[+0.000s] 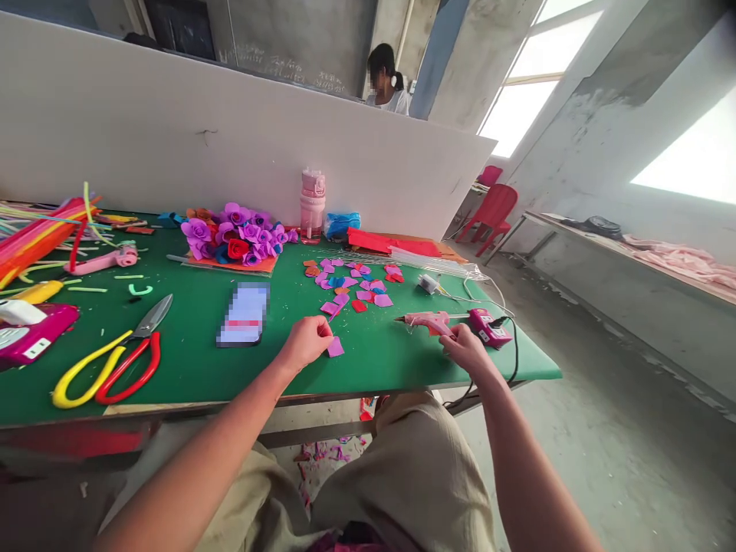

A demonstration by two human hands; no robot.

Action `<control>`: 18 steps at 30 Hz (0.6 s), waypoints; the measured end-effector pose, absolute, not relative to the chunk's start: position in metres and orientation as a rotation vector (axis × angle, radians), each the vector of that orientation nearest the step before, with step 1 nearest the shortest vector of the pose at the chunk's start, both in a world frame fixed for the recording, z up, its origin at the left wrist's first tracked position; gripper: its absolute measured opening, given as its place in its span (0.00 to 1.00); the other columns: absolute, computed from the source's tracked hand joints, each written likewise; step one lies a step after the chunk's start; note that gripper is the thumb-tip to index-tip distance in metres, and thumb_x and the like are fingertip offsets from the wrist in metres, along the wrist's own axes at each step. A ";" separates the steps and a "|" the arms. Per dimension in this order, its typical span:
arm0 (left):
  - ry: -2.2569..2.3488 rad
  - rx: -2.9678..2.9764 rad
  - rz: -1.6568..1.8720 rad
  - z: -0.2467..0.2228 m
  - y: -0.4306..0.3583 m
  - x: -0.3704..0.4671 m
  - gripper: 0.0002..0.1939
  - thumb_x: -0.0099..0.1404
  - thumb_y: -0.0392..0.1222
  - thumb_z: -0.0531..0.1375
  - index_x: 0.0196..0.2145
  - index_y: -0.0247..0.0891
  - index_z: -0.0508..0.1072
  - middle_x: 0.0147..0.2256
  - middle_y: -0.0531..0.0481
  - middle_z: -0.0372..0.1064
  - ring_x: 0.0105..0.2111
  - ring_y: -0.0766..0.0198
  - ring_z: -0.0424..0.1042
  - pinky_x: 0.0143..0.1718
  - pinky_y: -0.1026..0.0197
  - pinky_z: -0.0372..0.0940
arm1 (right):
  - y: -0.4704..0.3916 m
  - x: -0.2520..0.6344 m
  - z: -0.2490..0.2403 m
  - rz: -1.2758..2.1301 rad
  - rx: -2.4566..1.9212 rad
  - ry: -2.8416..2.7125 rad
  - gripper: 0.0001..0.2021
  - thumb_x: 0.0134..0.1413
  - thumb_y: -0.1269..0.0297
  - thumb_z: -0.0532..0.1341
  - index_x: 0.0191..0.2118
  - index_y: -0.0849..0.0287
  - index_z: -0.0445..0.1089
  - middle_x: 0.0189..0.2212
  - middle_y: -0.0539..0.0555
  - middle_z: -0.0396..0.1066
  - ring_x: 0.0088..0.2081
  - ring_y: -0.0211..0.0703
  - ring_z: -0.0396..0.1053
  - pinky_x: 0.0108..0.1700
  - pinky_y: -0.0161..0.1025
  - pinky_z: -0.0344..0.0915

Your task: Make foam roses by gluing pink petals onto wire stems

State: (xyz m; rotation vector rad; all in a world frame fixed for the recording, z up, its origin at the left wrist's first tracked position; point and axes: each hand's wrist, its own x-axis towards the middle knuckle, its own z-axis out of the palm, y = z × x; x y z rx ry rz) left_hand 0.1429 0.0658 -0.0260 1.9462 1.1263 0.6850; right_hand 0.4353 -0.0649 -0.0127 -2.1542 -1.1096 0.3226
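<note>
Occupying the centre of the frame: left hand (310, 340), fingers drawn together in a pinch, a purple square (335, 347) at its fingertips; whether gripped or only touched, cannot tell. Right of centre: right hand (464, 349), fingers curled closed on the handle of one pink glue gun (428, 320), nozzle toward the left. Just beside it, one magenta power strip (488, 330) with black cord; above, one white plug (428, 284). Upper centre: loose petals (382, 300), purple, red, blue and orange, spread on the green table (189, 368). Left of these: flowers (238, 238), mostly purple, bunched; one phone (244, 314), lying flat, screen blurred. Behind: one pink bottle (312, 207), upright; one blue packet (343, 224); red sheets (391, 243). Lower left: scissors (135, 345), blades apart, one handle yellow, one red. Top of the frame: one person (388, 80), beyond a white panel (241, 138).
</note>
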 end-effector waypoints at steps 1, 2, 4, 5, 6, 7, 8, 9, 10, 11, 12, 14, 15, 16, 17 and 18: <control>1.133 1.966 0.679 -0.025 0.065 0.143 0.04 0.48 0.36 0.57 0.18 0.38 0.65 0.19 0.54 0.65 0.22 0.67 0.62 0.24 0.65 0.53 | -0.068 0.430 -0.010 0.454 -2.018 -1.036 0.11 0.41 0.62 0.58 0.34 0.59 0.63 0.23 0.51 0.68 0.25 0.42 0.66 0.27 0.38 0.61; 1.140 1.988 0.671 -0.024 0.065 0.143 0.04 0.48 0.34 0.56 0.18 0.38 0.65 0.19 0.54 0.65 0.22 0.67 0.63 0.24 0.65 0.53 | -0.071 0.423 -0.006 0.573 -1.862 -0.970 0.14 0.41 0.62 0.60 0.37 0.58 0.62 0.26 0.51 0.69 0.26 0.41 0.66 0.28 0.38 0.62; 1.168 2.025 0.649 -0.021 0.063 0.144 0.05 0.48 0.33 0.56 0.18 0.38 0.65 0.19 0.55 0.65 0.22 0.67 0.62 0.25 0.65 0.53 | -0.074 0.407 0.000 0.766 -1.592 -0.886 0.18 0.40 0.63 0.63 0.41 0.57 0.62 0.27 0.48 0.68 0.26 0.37 0.65 0.30 0.36 0.64; 1.182 2.039 0.638 -0.019 0.062 0.145 0.05 0.48 0.32 0.56 0.17 0.38 0.65 0.18 0.55 0.64 0.22 0.67 0.62 0.25 0.65 0.53 | -0.075 0.399 0.002 0.872 -1.512 -0.842 0.17 0.41 0.62 0.63 0.40 0.57 0.64 0.25 0.47 0.66 0.24 0.35 0.64 0.29 0.35 0.63; 1.193 2.051 0.627 -0.018 0.061 0.145 0.06 0.48 0.32 0.56 0.17 0.38 0.64 0.18 0.55 0.64 0.22 0.67 0.62 0.25 0.65 0.53 | -0.075 0.391 0.004 0.982 -1.453 -0.795 0.14 0.42 0.60 0.63 0.37 0.58 0.65 0.23 0.47 0.65 0.23 0.34 0.62 0.27 0.33 0.63; 1.200 2.060 0.619 -0.017 0.061 0.146 0.06 0.48 0.31 0.56 0.17 0.38 0.64 0.18 0.55 0.63 0.22 0.67 0.62 0.25 0.65 0.53 | -0.073 0.384 0.004 1.083 -1.419 -0.746 0.12 0.43 0.59 0.63 0.34 0.58 0.66 0.22 0.47 0.64 0.22 0.33 0.61 0.26 0.33 0.62; 1.205 2.067 0.613 -0.016 0.060 0.146 0.07 0.48 0.31 0.56 0.17 0.38 0.64 0.18 0.55 0.63 0.22 0.67 0.62 0.25 0.65 0.53 | -0.072 0.378 0.005 1.165 -1.400 -0.709 0.12 0.44 0.57 0.63 0.32 0.59 0.67 0.22 0.47 0.63 0.22 0.33 0.61 0.25 0.33 0.63; 1.207 2.072 0.607 -0.015 0.060 0.146 0.07 0.49 0.30 0.56 0.17 0.38 0.64 0.18 0.55 0.63 0.21 0.68 0.61 0.25 0.65 0.53 | -0.070 0.373 0.005 1.225 -1.386 -0.690 0.12 0.45 0.56 0.63 0.31 0.59 0.67 0.22 0.48 0.63 0.22 0.33 0.61 0.25 0.33 0.63; 1.207 2.075 0.602 -0.015 0.059 0.146 0.07 0.49 0.30 0.56 0.17 0.38 0.64 0.18 0.56 0.63 0.21 0.68 0.61 0.25 0.65 0.53 | -0.069 0.368 0.006 1.262 -1.376 -0.694 0.12 0.44 0.56 0.64 0.31 0.59 0.67 0.23 0.48 0.64 0.23 0.34 0.62 0.24 0.33 0.64; 1.207 2.079 0.599 -0.015 0.059 0.146 0.07 0.49 0.30 0.56 0.17 0.38 0.64 0.18 0.56 0.63 0.21 0.68 0.61 0.24 0.65 0.53 | -0.068 0.363 0.008 1.284 -1.372 -0.727 0.12 0.44 0.56 0.64 0.32 0.58 0.67 0.24 0.48 0.65 0.23 0.34 0.63 0.24 0.33 0.63; 1.208 2.083 0.597 -0.015 0.059 0.146 0.08 0.49 0.30 0.56 0.17 0.38 0.64 0.18 0.56 0.63 0.21 0.68 0.61 0.24 0.65 0.52 | -0.068 0.358 0.011 1.296 -1.373 -0.785 0.12 0.45 0.57 0.64 0.34 0.58 0.66 0.23 0.48 0.65 0.23 0.34 0.63 0.23 0.32 0.62; 1.210 2.094 0.595 -0.016 0.060 0.146 0.08 0.49 0.30 0.56 0.17 0.38 0.64 0.18 0.56 0.63 0.21 0.68 0.61 0.24 0.65 0.52 | -0.070 0.349 0.018 1.300 -1.418 -0.934 0.13 0.48 0.54 0.62 0.36 0.58 0.66 0.19 0.47 0.64 0.19 0.33 0.59 0.20 0.30 0.57; 1.213 2.099 0.595 -0.016 0.060 0.146 0.08 0.49 0.29 0.56 0.17 0.38 0.64 0.18 0.56 0.63 0.21 0.68 0.61 0.24 0.65 0.52 | -0.071 0.344 0.023 1.290 -1.467 -1.013 0.14 0.51 0.52 0.60 0.36 0.58 0.66 0.16 0.45 0.62 0.18 0.32 0.56 0.19 0.30 0.54; 1.216 2.103 0.594 -0.016 0.060 0.147 0.08 0.49 0.29 0.56 0.17 0.38 0.64 0.18 0.56 0.63 0.21 0.68 0.61 0.25 0.65 0.52 | -0.072 0.339 0.027 1.272 -1.527 -1.079 0.16 0.52 0.50 0.58 0.36 0.59 0.66 0.14 0.44 0.60 0.16 0.31 0.54 0.18 0.30 0.52; 1.218 2.105 0.593 -0.016 0.060 0.147 0.08 0.49 0.29 0.55 0.17 0.38 0.64 0.18 0.56 0.63 0.21 0.68 0.61 0.25 0.65 0.52 | -0.074 0.334 0.031 1.248 -1.585 -1.136 0.18 0.53 0.48 0.56 0.36 0.59 0.66 0.13 0.44 0.59 0.16 0.31 0.52 0.18 0.30 0.51; 1.219 2.106 0.592 -0.016 0.060 0.147 0.08 0.49 0.29 0.55 0.17 0.38 0.64 0.18 0.55 0.63 0.21 0.68 0.61 0.24 0.65 0.52 | -0.074 0.330 0.034 1.222 -1.637 -1.183 0.19 0.53 0.46 0.55 0.36 0.60 0.65 0.13 0.43 0.58 0.15 0.31 0.52 0.18 0.30 0.50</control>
